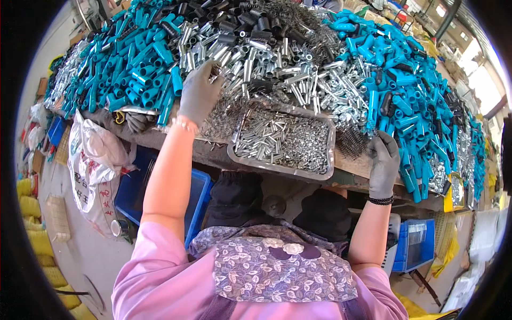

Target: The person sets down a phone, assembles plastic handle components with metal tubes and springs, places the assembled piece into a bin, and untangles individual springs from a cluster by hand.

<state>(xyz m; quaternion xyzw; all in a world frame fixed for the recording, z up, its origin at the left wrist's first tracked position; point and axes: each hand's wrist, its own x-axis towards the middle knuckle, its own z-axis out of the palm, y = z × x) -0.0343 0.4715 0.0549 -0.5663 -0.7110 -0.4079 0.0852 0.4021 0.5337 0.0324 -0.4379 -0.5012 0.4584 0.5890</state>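
The left hand (200,93), in a grey glove, reaches up into the heap of short silver tubes (256,58), fingers curled down over a few of them; whether it has actually pinched one I cannot tell. The tubes lie every which way, no shared long axis, directly under and beyond that hand's fingertips. The right hand (383,162), also gloved, sits lower at the bench edge, fingers bent onto a teal sleeve (408,176) (its grasp looks closed, though the fingertips are hidden). Between the two hands lies one metal tray (320,173) holding more silver tubes and small nuts, nearer the left. Teal sleeves and silver tubes are far too many to count; two hands, one tray.
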